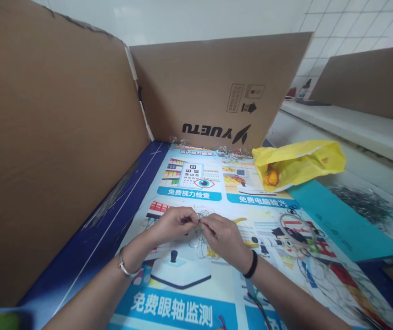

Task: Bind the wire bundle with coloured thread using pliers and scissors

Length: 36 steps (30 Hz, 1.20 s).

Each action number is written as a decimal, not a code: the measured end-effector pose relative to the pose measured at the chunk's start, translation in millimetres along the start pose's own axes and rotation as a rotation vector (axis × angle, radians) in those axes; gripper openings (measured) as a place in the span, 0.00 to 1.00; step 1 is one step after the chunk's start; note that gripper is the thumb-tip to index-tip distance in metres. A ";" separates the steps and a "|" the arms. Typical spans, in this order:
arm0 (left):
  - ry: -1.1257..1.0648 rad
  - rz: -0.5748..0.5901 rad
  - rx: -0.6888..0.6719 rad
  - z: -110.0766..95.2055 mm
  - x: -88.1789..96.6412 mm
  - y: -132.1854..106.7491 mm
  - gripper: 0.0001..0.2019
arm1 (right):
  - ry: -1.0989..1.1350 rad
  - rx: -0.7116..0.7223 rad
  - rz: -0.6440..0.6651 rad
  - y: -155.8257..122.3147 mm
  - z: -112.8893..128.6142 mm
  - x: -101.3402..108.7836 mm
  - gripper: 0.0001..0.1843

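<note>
Over the printed poster, my left hand (177, 223) is closed in a pinch, a metal bangle around its wrist. Its fingertips meet those of my right hand (226, 238), which pinches too and wears a black band. Between and below them hang loose loops of thin wire (201, 243), pale and silvery. The exact spot gripped is partly hidden by the fingers. Under my hands the poster (189, 270) covers the table. Red and green strands (260, 307) lie near my right forearm.
Cardboard panels stand at the left (62, 128) and back (199, 87). A yellow bag (306, 160) with an orange item lies at the right, beside a turquoise sheet (347, 224). A wire pile (364, 204) lies beyond; thin wire bits (229, 154) lie along the back panel.
</note>
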<state>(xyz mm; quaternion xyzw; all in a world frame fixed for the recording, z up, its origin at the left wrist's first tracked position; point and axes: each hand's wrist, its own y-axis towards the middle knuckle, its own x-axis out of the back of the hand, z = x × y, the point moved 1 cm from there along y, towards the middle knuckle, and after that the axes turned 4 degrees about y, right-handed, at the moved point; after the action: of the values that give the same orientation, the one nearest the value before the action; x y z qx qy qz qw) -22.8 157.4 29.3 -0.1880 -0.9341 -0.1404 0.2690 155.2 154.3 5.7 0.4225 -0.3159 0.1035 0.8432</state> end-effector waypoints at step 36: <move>0.325 -0.185 -0.368 -7.4 -6.9 -5.4 0.07 | 0.349 -0.407 0.046 8.5 -1.2 4.5 0.09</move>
<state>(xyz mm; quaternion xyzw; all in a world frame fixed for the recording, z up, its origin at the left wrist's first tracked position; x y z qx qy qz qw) -16.3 148.0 30.6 -0.1226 -0.8507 -0.3602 0.3628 155.4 160.1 13.4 0.2126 -0.1897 0.1279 0.9500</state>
